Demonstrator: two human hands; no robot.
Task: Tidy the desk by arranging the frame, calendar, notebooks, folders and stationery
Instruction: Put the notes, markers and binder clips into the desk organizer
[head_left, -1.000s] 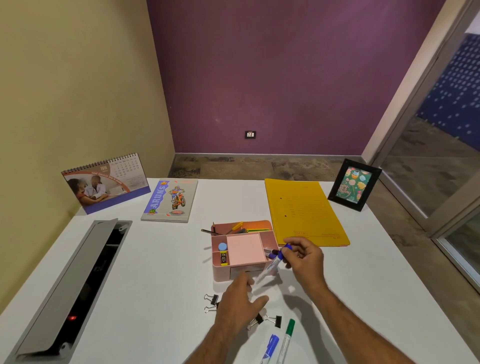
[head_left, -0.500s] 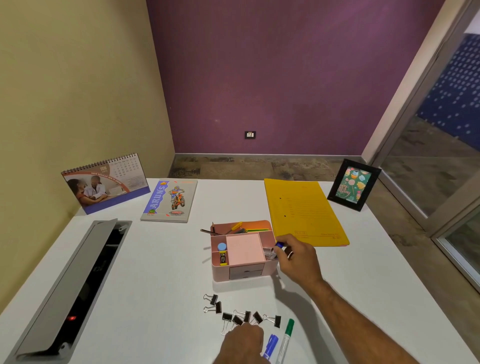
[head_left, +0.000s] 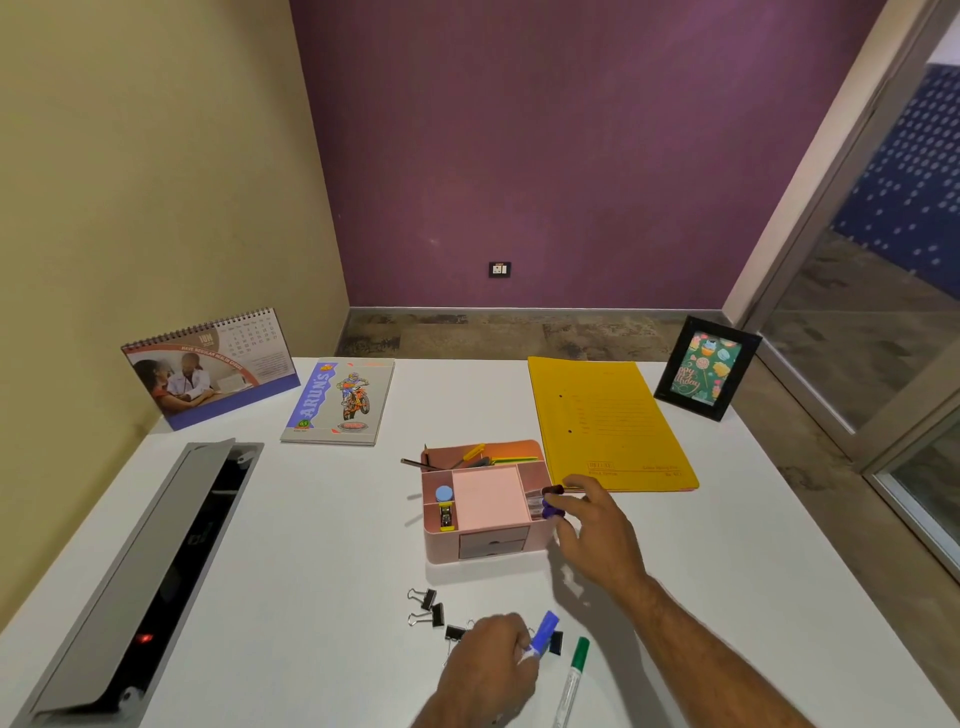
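Nearest, the left hand (head_left: 488, 662) has its grip curled round a blue-capped marker (head_left: 543, 633), lifting it above the black binder clips (head_left: 434, 608) on the white tabletop (head_left: 311, 545); a green-capped marker (head_left: 574, 675) lies just beside. Farther on, the right hand (head_left: 597, 530) hangs with its grip loosely spread at the right side of the pink desk organizer (head_left: 483, 509), next to purple-capped pens (head_left: 551, 503) in its side compartment. Beyond lie the yellow folder (head_left: 608, 421) and notebook (head_left: 340, 402), with the calendar (head_left: 208, 366) and frame (head_left: 706, 366) upright at the back corners
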